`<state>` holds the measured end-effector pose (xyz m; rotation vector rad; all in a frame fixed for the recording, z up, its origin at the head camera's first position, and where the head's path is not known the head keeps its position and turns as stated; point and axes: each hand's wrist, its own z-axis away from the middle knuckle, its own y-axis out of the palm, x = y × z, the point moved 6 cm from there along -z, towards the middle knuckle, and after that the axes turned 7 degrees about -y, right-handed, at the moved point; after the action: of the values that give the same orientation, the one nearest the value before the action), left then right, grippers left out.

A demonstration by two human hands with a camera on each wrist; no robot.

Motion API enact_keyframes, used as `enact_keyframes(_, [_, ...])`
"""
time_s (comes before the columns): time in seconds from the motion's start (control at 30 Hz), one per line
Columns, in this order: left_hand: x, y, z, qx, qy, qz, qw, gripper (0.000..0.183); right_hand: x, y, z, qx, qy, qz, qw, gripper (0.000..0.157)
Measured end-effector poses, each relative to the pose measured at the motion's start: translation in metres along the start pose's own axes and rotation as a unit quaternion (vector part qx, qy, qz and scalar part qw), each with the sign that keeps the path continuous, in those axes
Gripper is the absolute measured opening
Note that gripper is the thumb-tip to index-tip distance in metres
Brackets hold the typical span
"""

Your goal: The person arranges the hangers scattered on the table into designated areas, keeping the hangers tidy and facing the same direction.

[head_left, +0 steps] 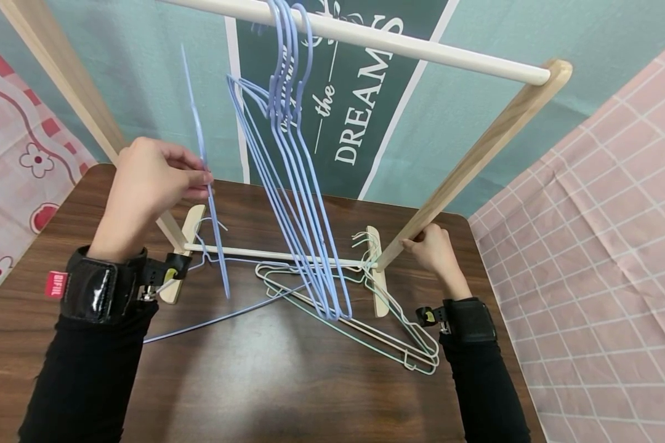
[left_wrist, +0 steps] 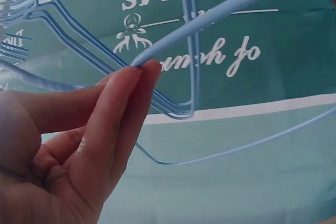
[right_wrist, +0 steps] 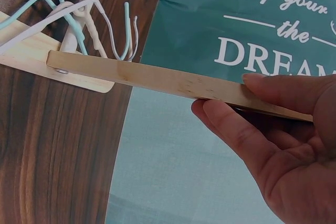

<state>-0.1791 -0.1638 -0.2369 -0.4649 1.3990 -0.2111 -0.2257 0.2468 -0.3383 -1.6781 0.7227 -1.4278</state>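
left hand [head_left: 154, 175] near other blue hangers [head_left: 310, 246]

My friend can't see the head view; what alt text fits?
A left hand pinches a blue hanger beside matching hangers on a white rail; the right hand holds a wooden post. White and mint-green hangers lie below.

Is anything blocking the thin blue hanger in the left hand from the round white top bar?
Nothing visible stands between the thin blue hanger and the round white top bar: the bunched blue hangers hang farther right.
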Motion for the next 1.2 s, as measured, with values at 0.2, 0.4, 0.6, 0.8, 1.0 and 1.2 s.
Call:
enact_keyframes(0.2, [-0.013,0.000,0.000,-0.009,0.014,-0.017,0.9997,0.023,0.000,0.000,0.000,-0.001,0.003,0.001,1.000,0.023])
enact_keyframes(0.4, [-0.023,0.001,0.000,-0.008,0.016,-0.030,0.9994,0.022,0.000,0.000,0.000,0.000,0.004,-0.004,1.000,0.023])
enact_keyframes(0.6, [-0.033,0.002,0.000,-0.016,0.016,-0.041,0.9989,0.023,0.001,0.000,0.000,-0.001,0.005,-0.005,1.000,0.023])
enact_keyframes(0.8, [-0.044,0.004,0.000,-0.017,0.029,-0.055,0.9979,0.024,0.000,0.000,0.000,0.000,0.006,-0.009,1.000,0.023])
enact_keyframes(1.0, [-0.056,0.009,0.000,-0.002,0.032,-0.050,0.9982,0.023,0.001,-0.001,0.000,-0.003,0.001,-0.006,1.000,0.023])
enact_keyframes(1.2, [-0.071,0.012,0.002,-0.003,0.049,-0.071,0.9963,0.020,0.001,-0.001,0.001,-0.003,0.001,-0.009,1.000,0.023])
